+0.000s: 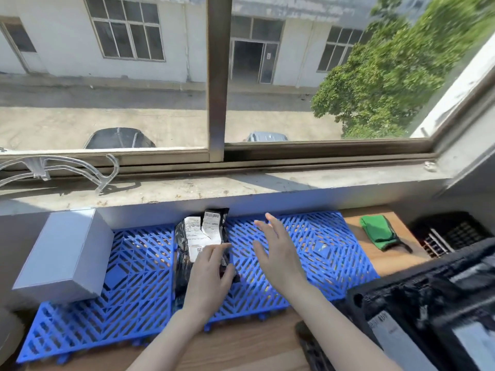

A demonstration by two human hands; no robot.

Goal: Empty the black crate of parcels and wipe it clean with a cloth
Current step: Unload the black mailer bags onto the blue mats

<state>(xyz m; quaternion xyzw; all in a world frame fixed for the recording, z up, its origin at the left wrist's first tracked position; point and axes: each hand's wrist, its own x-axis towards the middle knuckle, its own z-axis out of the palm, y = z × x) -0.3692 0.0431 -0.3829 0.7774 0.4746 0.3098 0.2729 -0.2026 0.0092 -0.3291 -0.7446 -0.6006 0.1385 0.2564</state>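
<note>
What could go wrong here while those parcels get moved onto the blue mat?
The black parcel under the left hand seems to lean on the wall at its top, so it might slump over. The right hand hovers open, its forearm passing close to the black crate, which still holds parcels; a bump could shift it.

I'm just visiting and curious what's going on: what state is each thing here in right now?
Black parcel: lying on the blue mat, left hand resting on it.
Right hand: open, holding nothing.
White box: closed, on the mat.
Green cloth: bunched on the table, untouched.
Black crate: parcels inside.
</note>
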